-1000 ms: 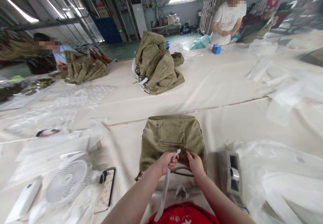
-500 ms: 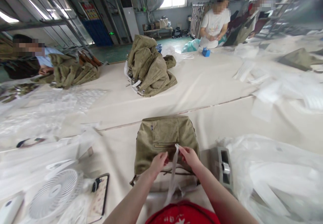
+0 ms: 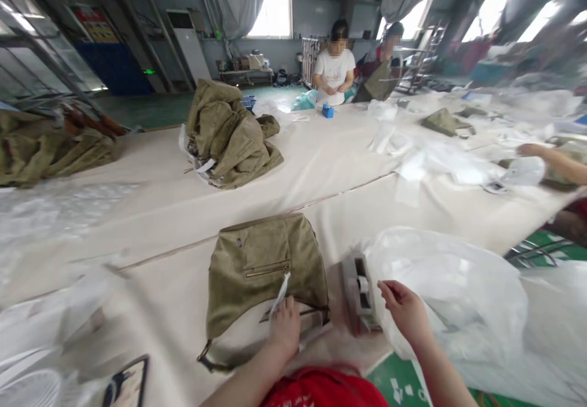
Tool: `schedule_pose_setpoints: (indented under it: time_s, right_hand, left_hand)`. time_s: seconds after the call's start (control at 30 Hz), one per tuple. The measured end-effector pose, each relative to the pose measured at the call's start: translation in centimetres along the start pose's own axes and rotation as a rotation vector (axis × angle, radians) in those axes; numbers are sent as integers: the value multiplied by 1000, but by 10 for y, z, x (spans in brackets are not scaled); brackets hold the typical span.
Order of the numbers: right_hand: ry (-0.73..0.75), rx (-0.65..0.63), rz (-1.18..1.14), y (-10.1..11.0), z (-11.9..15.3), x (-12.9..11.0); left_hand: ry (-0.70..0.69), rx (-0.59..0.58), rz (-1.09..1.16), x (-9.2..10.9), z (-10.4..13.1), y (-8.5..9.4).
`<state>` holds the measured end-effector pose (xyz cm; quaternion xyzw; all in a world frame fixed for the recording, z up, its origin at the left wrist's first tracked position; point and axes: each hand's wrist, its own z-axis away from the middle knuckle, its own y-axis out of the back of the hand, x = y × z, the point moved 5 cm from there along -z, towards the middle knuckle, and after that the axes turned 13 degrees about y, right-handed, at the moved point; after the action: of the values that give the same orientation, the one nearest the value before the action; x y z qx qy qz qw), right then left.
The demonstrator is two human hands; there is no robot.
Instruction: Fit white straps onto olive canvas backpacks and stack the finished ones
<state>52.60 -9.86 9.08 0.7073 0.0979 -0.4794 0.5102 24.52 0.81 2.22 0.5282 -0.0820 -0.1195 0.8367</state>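
An olive-green bag (image 3: pixel 268 266) lies flat on the pale table, its zipped pocket facing up. A thin white strip (image 3: pixel 283 288) hangs from the zipper pull. My left hand (image 3: pixel 286 321) rests at the bag's lower edge with its fingers closed over the strip's lower end. Right of the bag stands a grey tape dispenser (image 3: pixel 360 294) with a roll in it. My right hand (image 3: pixel 403 309) is raised just right of the dispenser, thumb and fingertips pinched together; anything between them is too small to make out.
Crumpled clear plastic (image 3: pixel 454 285) spreads at the right. A pile of olive bags (image 3: pixel 233 135) sits across the table (image 3: pixel 339 168). A phone (image 3: pixel 126 385) and a white fan (image 3: pixel 32 388) are at lower left. Two people stand at the far side; another person's arm reaches in at right.
My right hand has left the strip and moved right, past the dispenser. My left hand has come onto the strip at the bag's lower edge. The view has turned right.
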Motion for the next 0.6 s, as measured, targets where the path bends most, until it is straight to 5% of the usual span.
schedule_pose_setpoints:
  time_s: [0.2, 0.47, 0.6]
  right_hand:
    - [-157, 22, 447, 54, 12, 73]
    - [-310, -95, 557, 39, 4, 135]
    - [-291, -24, 493, 43, -8, 138]
  left_hand:
    - [13, -87, 53, -20, -23, 2]
    - [-140, -258, 274, -22, -13, 55]
    - [-221, -400, 301, -19, 21, 47]
